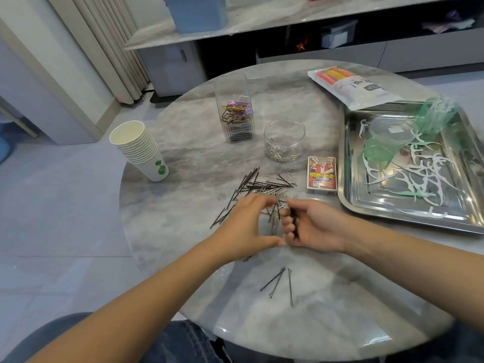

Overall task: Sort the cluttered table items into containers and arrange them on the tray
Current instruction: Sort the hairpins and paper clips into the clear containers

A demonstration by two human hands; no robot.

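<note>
Bobby pins in grip: a small bundle of black pins [294, 223] sits in the right hand [313, 226], fingers curled round it; long axis runs roughly near-to-far, ends showing above and below the fingers.
Loose pile: black bobby pins mixed with silver paper clips [264, 188] lies on the marble table [183, 158], just beyond both hands.
Left hand: left hand [246, 226] reaches into the near edge of the pile, fingertips blurred; whether it pinches a pin cannot be told.
Nearer hand: both are at the pile; the left touches it.
Stray pins: three bobby pins [281, 284] lie apart, near the table's front edge.
Destination, judged: square clear jar [234, 111], already holding pins and coloured clips, stands well beyond the pile; round clear jar [284, 140] holds paper clips.
Tray: steel tray [348, 200] to the right holds floss picks [419, 179].
</note>
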